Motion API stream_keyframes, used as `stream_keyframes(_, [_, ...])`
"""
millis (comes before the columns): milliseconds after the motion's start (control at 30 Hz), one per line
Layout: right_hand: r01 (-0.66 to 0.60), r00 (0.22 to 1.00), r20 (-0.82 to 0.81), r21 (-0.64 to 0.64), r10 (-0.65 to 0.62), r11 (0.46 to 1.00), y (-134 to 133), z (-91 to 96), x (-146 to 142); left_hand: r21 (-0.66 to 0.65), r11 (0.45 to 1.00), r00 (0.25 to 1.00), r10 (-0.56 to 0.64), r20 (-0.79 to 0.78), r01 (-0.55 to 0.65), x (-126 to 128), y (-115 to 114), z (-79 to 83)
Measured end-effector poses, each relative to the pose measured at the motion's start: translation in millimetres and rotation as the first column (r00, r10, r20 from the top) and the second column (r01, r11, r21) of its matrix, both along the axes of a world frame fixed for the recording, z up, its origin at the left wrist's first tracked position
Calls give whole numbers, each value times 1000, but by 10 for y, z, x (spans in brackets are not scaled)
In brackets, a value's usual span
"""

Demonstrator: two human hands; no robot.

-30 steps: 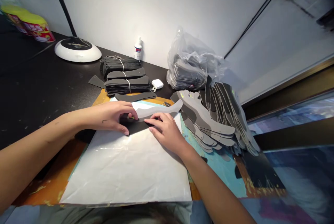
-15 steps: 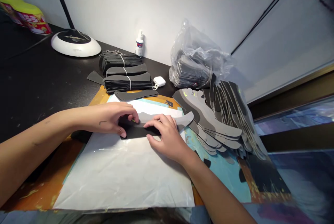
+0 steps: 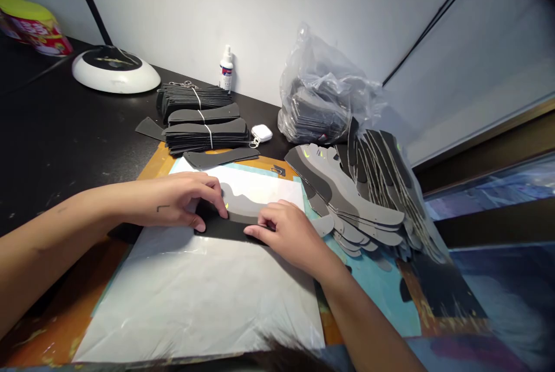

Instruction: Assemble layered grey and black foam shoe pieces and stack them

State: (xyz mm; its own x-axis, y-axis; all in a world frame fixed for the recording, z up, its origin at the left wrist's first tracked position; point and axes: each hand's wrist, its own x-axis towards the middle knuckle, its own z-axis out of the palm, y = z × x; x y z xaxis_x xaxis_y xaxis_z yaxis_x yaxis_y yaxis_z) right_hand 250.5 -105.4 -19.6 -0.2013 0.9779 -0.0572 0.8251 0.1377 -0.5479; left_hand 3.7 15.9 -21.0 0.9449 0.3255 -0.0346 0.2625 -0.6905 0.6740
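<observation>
My left hand [image 3: 182, 205] presses its fingers on the left end of a grey cut-out piece [image 3: 243, 208] that lies over a black cut-out piece [image 3: 225, 229]. My right hand [image 3: 289, 234] is curled, its fingertips pinching the lower edge of the same two pieces at their middle. Both pieces rest on a white sheet [image 3: 203, 291] spread over an orange and blue mat [image 3: 373, 285].
A fanned stack of grey and black cut-outs [image 3: 359, 193] lies right of my hands. Behind it sits a clear plastic bag [image 3: 323, 97] of dark pieces. Tied black bundles [image 3: 203, 129], a small white case [image 3: 261, 133], a glue bottle [image 3: 226, 70] and a round white lamp base [image 3: 115, 70] stand farther back.
The grey piece has been drawn down and left, settling onto the black piece. My right hand slid along its lower edge and curled tighter. The view shifted slightly.
</observation>
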Motion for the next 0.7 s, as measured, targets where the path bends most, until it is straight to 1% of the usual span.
stream_keyframes(100, [-49, 984, -174, -87, 33, 995, 45, -15, 40, 23, 1000, 1000, -6, -24, 6, 4, -3, -2])
stream_keyframes(167, [-55, 972, -235, -131, 23, 990, 69, -22, 45, 33, 999, 999, -13, -34, 14, 14, -7, 11])
stream_keyframes(267, [-67, 950, -311, -189, 5, 980, 84, -15, 65, 15, 1000, 999, -8, -33, 8, 26, -12, 37])
stream_keyframes(433, [-91, 860, -506, -291, -72, 953, 80, 33, 160, -31, 1000, 1000, -6, -14, 5, 10, 3, 48])
stream_keyframes(500, [-117, 839, -539, -304, -70, 945, 81, 54, 184, -49, 999, 1000, -16, -23, 15, -4, 3, 51])
stream_keyframes(600, [-155, 831, -554, -313, -47, 937, 78, 67, 186, -56, 998, 999, -25, -34, 23, -16, -16, 64])
stream_keyframes(700, [-83, 825, -558, -273, -88, 958, 58, 59, 148, -55, 998, 999, -12, -35, 10, -8, -34, 72])
